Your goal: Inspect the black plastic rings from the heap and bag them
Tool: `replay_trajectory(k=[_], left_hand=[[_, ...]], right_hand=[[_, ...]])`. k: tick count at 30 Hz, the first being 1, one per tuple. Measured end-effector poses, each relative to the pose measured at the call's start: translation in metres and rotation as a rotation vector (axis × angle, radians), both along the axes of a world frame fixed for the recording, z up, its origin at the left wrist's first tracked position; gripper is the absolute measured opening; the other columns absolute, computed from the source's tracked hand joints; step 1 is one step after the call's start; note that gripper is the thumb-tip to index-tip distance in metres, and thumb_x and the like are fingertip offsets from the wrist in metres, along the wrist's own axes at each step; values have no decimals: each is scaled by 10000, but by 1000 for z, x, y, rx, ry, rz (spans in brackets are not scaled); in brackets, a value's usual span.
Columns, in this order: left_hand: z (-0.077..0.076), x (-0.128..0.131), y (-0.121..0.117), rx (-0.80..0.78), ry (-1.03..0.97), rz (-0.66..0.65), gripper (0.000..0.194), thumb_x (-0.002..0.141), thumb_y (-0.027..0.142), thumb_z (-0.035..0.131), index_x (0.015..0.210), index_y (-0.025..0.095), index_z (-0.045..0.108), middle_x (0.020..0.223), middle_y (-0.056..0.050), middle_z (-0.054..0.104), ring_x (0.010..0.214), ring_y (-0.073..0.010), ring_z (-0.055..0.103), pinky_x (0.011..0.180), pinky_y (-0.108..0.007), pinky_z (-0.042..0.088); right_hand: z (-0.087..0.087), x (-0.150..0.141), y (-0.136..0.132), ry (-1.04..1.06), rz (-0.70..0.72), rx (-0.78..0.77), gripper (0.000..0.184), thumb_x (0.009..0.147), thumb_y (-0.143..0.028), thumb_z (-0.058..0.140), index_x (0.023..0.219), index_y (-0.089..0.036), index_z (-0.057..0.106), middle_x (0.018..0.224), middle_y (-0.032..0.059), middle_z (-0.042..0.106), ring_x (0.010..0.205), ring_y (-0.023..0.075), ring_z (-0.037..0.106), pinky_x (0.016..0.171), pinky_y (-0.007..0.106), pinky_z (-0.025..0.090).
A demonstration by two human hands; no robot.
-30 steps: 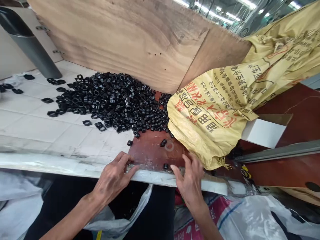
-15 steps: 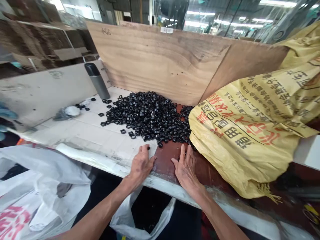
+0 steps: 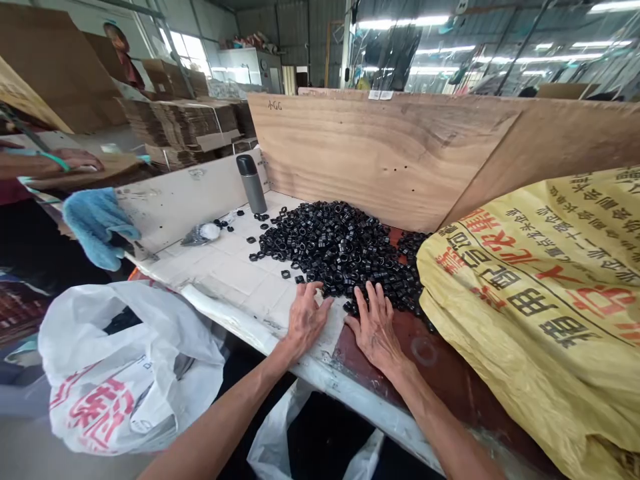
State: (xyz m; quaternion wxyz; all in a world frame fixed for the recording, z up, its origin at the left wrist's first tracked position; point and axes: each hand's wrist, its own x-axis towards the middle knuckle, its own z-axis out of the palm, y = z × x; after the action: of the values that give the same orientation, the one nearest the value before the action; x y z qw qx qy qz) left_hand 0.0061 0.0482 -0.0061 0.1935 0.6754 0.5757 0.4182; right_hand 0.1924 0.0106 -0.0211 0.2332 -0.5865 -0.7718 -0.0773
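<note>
Single head-worn view, looking forward and down from just behind front edge of pale tiled worktop (image 3: 225,283). Close on left hand (image 3: 306,321), right hand (image 3: 375,330), heap of small black rings (image 3: 340,257); tall plywood board (image 3: 380,157) farther off, facing camera.

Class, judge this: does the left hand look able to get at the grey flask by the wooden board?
Probably yes: between the left hand and the flask, the white worktop holds only a few scattered black rings, nothing tall.
</note>
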Motion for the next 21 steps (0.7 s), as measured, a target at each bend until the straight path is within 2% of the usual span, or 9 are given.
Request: replay_trajectory(k=[4, 7, 9, 13, 15, 19, 21], left_hand=[[5, 1, 22, -12, 55, -71, 159, 911, 245, 583, 1009, 195, 697, 932, -59, 675, 745, -178, 634, 762, -328, 500], [7, 0, 19, -45, 66, -98, 166, 906, 260, 587, 876, 191, 735, 797, -50, 704, 732, -194, 657, 721, -317, 494], [7, -5, 8, -68, 73, -122, 165, 887, 289, 616, 853, 195, 747, 778, -46, 702, 694, -187, 653, 694, -311, 493], [10, -22, -18, -93, -2, -151, 222, 891, 269, 578, 1052, 180, 702, 928, -60, 668, 670, -149, 622, 657, -287, 507], [11, -27, -27, -137, -19, -190, 246, 878, 237, 567, 1097, 178, 662, 900, -40, 631, 643, -136, 596, 623, -273, 506], [10, -24, -32, -133, 85, -251, 358, 796, 202, 649, 1152, 181, 621, 919, -33, 604, 701, -156, 590, 668, -293, 520], [6, -21, -31, -104, 131, -275, 329, 793, 190, 658, 1121, 196, 640, 971, -44, 633, 761, -170, 606, 724, -310, 525]], right_hand=[[8, 5, -3, 58, 110, 34, 412, 966, -294, 555, 1370, -211, 552, 1502, 148, 430, 1434, 353, 296, 1116, 557, 305], [14, 11, -3, 166, 139, 44, 286, 930, -265, 604, 1199, -185, 655, 1320, 141, 562, 1286, 331, 442, 1055, 514, 385], [21, 14, -3, 242, 148, 39, 276, 903, -244, 625, 1168, -171, 654, 1254, 137, 580, 1194, 319, 488, 1007, 500, 427], [36, 18, -8, 355, 214, -14, 218, 875, -161, 582, 1090, -166, 620, 1108, 116, 568, 1043, 272, 546, 937, 445, 487], [39, 18, -11, 375, 225, -79, 197, 877, -137, 555, 1066, -176, 593, 1044, 98, 552, 972, 247, 569, 893, 407, 512], [36, 14, -12, 337, 256, -166, 235, 902, -108, 505, 1110, -194, 572, 1036, 88, 537, 921, 227, 594, 846, 368, 532], [32, 14, -11, 336, 244, -163, 231, 905, -97, 493, 1101, -195, 567, 1032, 87, 536, 924, 227, 597, 847, 365, 531]])
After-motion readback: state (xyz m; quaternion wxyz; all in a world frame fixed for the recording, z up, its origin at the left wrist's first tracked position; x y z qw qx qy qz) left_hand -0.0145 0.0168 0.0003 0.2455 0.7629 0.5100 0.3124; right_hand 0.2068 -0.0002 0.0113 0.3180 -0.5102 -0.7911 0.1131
